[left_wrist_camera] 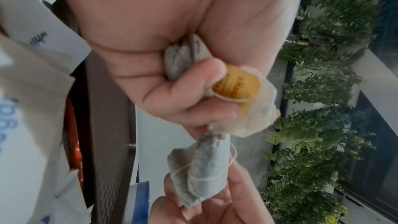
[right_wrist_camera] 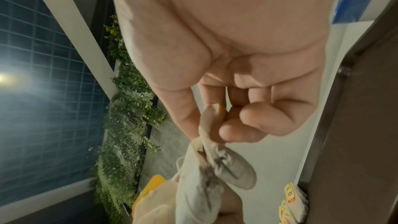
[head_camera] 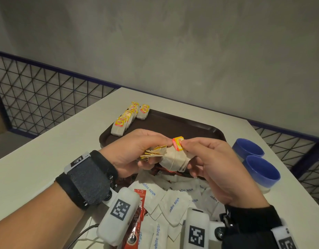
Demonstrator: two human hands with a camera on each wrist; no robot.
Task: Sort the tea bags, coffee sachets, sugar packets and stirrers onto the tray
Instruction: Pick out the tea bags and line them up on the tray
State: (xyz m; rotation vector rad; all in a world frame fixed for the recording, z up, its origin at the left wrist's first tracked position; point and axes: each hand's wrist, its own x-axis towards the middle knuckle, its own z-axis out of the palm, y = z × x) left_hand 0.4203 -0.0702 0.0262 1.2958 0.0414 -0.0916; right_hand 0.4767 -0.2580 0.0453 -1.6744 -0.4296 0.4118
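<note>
My left hand [head_camera: 135,150] is curled around a small bunch of tea bags [head_camera: 153,153], their paper edges and yellow tags sticking out between my fingers just above the near edge of the brown tray [head_camera: 182,128]. My right hand [head_camera: 214,166] meets it there, the two hands close together, thumb and forefinger pinching the yellow and red tag [head_camera: 178,143] of a single tea bag [head_camera: 174,161] whose string is wound around its body. In the left wrist view that wrapped bag [left_wrist_camera: 202,173] hangs below my curled fingers [left_wrist_camera: 193,81], which clamp another bag with its orange tag [left_wrist_camera: 237,85] showing. In the right wrist view my fingertips [right_wrist_camera: 228,134] pinch the top of the paper pouch [right_wrist_camera: 215,164].

At the far left corner of the tray a row of sorted tea bags [head_camera: 125,121] stands in a line, with one more bag [head_camera: 143,112] just beside it. Nearer to me than the tray lies a heap of white sugar packets [head_camera: 174,200], some overlapping the tray's near edge, and among them on the left a red coffee sachet [head_camera: 139,200]. To the right of the tray two blue bowls [head_camera: 255,159] sit side by side on the white table [head_camera: 47,141], touching or nearly so.
</note>
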